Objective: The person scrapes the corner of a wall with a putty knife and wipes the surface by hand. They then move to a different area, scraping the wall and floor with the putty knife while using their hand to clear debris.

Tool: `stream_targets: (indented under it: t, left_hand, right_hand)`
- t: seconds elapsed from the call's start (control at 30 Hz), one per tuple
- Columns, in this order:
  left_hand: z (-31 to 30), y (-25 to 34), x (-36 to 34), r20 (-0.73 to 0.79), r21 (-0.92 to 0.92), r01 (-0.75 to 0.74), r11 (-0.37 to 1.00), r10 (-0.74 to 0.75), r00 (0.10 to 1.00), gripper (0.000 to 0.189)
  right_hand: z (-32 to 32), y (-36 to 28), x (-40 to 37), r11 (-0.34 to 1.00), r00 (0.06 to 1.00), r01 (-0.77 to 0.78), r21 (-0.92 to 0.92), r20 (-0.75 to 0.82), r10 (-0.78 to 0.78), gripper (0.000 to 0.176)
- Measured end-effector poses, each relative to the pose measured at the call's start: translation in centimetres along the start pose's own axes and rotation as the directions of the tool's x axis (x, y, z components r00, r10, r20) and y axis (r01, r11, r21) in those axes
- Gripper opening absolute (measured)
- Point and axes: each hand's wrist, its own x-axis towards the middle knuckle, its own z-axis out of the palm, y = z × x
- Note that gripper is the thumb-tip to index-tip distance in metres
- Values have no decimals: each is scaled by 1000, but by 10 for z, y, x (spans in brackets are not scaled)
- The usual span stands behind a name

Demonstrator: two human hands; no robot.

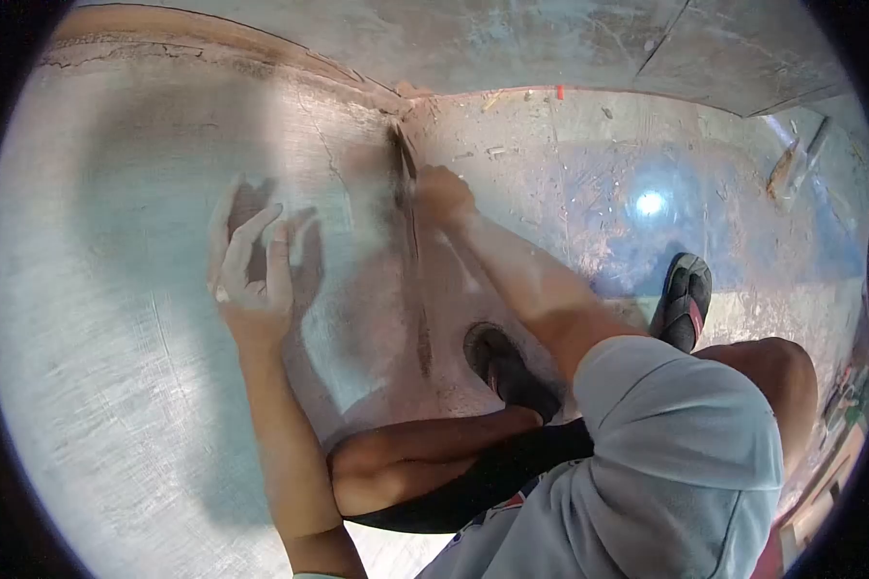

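My left hand [251, 256] is raised in front of the whitish plastered wall [164, 357], fingers loosely bent and apart, with nothing between them. Pale dust coats its fingers. Down by the joint where wall meets floor, my right hand [444, 198] is closed, its knuckles turned up. Right beside it a thin dark strip [403, 159] stands along the wall's base; I cannot tell whether the hand grips it. A dark streak [421, 328] runs from there along the joint toward my foot.
A grey panel [589, 43] closes off the far side, with small debris [497, 151] along its foot. My sandalled feet [686, 294] stand on the dusty floor [589, 212]. At the far right lie a long scrap piece [787, 174] and several wooden pieces [821, 502].
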Motion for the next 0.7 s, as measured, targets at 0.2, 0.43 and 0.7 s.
stream_targets:
  t: [0.2, 0.43, 0.7]
  left_hand:
    - [-3, 0, -4, 7, -77, 46, 996, -46, 999, 15]
    - [0, 1, -2, 51, -9, 60, 998, -59, 997, 15]
    - [-2, 4, 1, 36, -16, 55, 998, -55, 998, 15]
  right_hand:
    - [-8, -19, -6, 993, 993, -115, -22, -12, 115, 43]
    - [-37, -31, -23, 991, 999, 44, 123, -13, -43, 49]
    - [-78, -50, -22, 995, 986, 97, 38, 133, -101, 43]
